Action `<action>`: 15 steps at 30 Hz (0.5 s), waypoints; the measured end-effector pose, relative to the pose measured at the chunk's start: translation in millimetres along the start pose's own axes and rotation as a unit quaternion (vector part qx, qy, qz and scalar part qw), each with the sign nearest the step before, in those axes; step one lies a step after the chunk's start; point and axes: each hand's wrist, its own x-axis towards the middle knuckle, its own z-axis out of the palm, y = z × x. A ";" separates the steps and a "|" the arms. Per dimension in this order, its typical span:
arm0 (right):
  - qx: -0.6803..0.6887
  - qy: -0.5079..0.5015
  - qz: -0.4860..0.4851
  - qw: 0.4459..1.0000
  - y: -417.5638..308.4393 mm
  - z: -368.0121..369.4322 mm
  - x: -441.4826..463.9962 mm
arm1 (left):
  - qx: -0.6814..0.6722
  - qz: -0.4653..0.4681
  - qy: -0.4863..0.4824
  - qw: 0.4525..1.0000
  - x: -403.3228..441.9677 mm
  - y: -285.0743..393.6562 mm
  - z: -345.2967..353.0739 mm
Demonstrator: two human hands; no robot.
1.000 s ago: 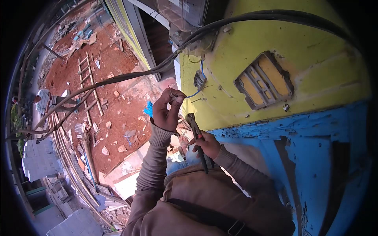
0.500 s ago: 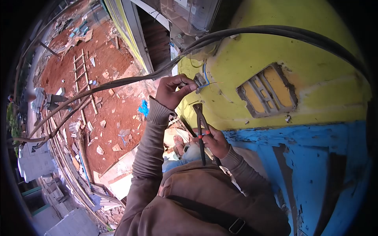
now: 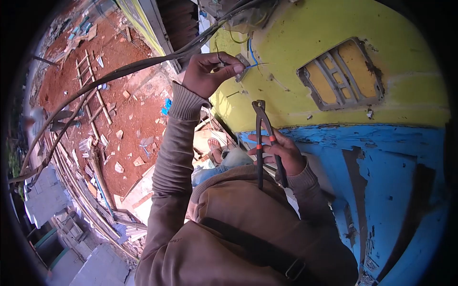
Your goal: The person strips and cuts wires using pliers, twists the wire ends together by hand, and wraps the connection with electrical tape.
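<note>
My left hand [image 3: 210,74] is raised against the yellow-green wall, thumb and forefinger pinching a blue wire [image 3: 253,56] near its end. Thin bare strands stick out to the right of the fingertips. A small grey bracket [image 3: 243,64] on the wall sits right behind those fingertips. Lower down, my right hand [image 3: 288,155] holds a pair of end-cutting pincers [image 3: 259,114] with dark handles and red bands. Their head points up, below the wire and apart from it. Some fingers of the right hand are loosely spread around the handles.
Thick black cables [image 3: 143,66] sweep across in front of the wall. A vent frame [image 3: 341,76] is set in the wall above peeling blue boards [image 3: 381,176]. On the left, red soil [image 3: 124,148] holds rubble and a bamboo ladder [image 3: 93,88]. Another person [image 3: 52,119] stands at far left.
The view has shifted, so the wall and vent appear higher and farther right. The pincers sit a little farther from my left hand, and my right fingers have loosened on the handles.
</note>
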 end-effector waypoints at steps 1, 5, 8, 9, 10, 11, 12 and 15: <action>-0.002 -0.008 -0.026 1.000 8.5 -2.2 -4.1 | 0.004 0.009 -0.002 1.000 0.6 0.3 0.4; 0.113 -0.027 -0.043 0.992 51.8 -7.7 -17.2 | -0.008 -0.029 -0.016 0.999 3.3 10.3 1.2; 0.185 -0.034 -0.013 0.982 55.2 -3.4 -28.4 | -0.013 -0.020 -0.017 1.000 5.9 12.9 3.9; 0.193 -0.029 0.004 0.981 49.7 0.0 -31.3 | -0.021 -0.038 -0.023 0.999 6.4 15.1 5.6; 0.192 -0.031 0.000 0.981 39.0 6.1 -36.1 | -0.030 -0.056 -0.027 0.998 6.3 17.3 7.0; 0.151 -0.022 -0.049 0.987 24.7 14.7 -42.6 | -0.030 -0.059 -0.033 0.997 6.6 15.7 8.2; 0.110 -0.013 -0.099 0.989 12.2 21.8 -47.3 | -0.027 -0.052 -0.036 0.998 6.9 15.6 7.5; 0.013 0.015 -0.172 0.985 -2.7 24.0 -57.2 | -0.016 -0.064 -0.035 0.997 3.9 17.5 4.7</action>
